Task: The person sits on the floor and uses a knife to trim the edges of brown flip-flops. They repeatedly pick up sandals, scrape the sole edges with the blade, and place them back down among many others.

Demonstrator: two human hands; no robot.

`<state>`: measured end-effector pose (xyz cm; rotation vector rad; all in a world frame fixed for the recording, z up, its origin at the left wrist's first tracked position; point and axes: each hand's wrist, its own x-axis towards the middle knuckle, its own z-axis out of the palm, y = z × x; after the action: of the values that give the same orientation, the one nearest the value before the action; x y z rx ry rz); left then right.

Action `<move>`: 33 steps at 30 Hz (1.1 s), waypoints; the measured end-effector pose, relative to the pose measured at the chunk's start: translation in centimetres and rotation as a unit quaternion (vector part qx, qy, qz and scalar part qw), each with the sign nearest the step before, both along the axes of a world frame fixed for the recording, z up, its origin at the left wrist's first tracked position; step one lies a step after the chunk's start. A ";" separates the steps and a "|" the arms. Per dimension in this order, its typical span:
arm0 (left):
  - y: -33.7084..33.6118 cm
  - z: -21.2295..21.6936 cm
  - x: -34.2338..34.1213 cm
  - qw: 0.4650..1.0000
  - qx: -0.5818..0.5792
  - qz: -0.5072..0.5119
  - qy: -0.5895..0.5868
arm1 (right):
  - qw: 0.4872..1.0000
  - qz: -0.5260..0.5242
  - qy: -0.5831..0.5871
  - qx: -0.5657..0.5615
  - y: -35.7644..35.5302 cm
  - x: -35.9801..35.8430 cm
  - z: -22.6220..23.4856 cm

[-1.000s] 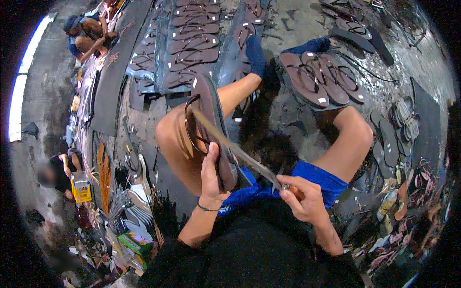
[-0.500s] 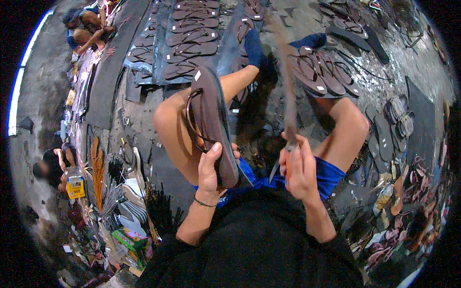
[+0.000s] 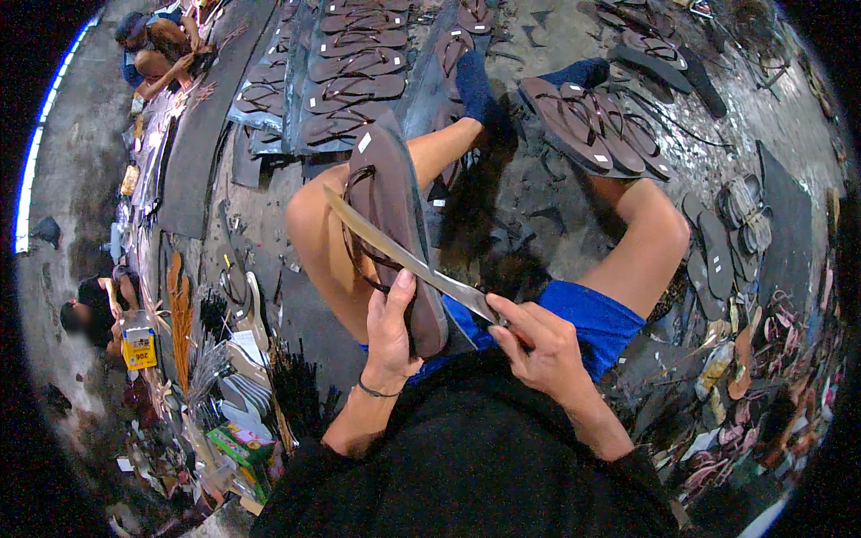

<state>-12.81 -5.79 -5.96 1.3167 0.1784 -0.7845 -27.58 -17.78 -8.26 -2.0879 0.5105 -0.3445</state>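
Note:
A brown flip-flop (image 3: pixel 392 202) with dark thong straps and a white sticker at its toe stands tilted up over my lap. My left hand (image 3: pixel 391 325) grips it near the heel, thumb on the footbed. In my right hand (image 3: pixel 544 345) is a long curved knife (image 3: pixel 421 272), held by its handle. The blade slants up and left across the front of the flip-flop, passing just above my left thumb. Whether the blade touches the sole I cannot tell. Beside my right foot several matching flip-flops (image 3: pixel 583 125) lie fanned together.
Rows of finished-looking flip-flops (image 3: pixel 359 67) lie on dark sheets ahead. Dark sole pieces (image 3: pixel 708 260) and bundled straps (image 3: pixel 744 213) are at the right, above scrap heaps (image 3: pixel 726 439). On the left lie a yellow box (image 3: pixel 139 342) and stiff bristles (image 3: pixel 211 359). Another person (image 3: pixel 161 54) sits far left.
The knife has swung from upright at the right, blurred, to a slant across the flip-flop. My right hand turned inward and moved slightly lower. The left hand keeps its hold, almost still.

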 end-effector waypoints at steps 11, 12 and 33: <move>-0.6 0.1 -0.5 0.991 -0.045 0.089 0.087 | 0.987 -0.094 -0.091 -0.091 -1.6 9.2 -0.8; -0.6 0.3 -0.5 0.990 -0.067 0.082 0.091 | 0.986 -0.091 -0.102 -0.092 -2.1 10.1 -0.5; 0.7 5.0 10.0 0.990 -0.080 -0.074 -0.090 | 0.988 -0.083 -0.125 0.041 -2.0 0.7 1.6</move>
<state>-2.86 -5.09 -1.00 1.2498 -0.1253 -0.7829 -26.88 -19.81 -6.67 -1.8937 0.5394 -0.6612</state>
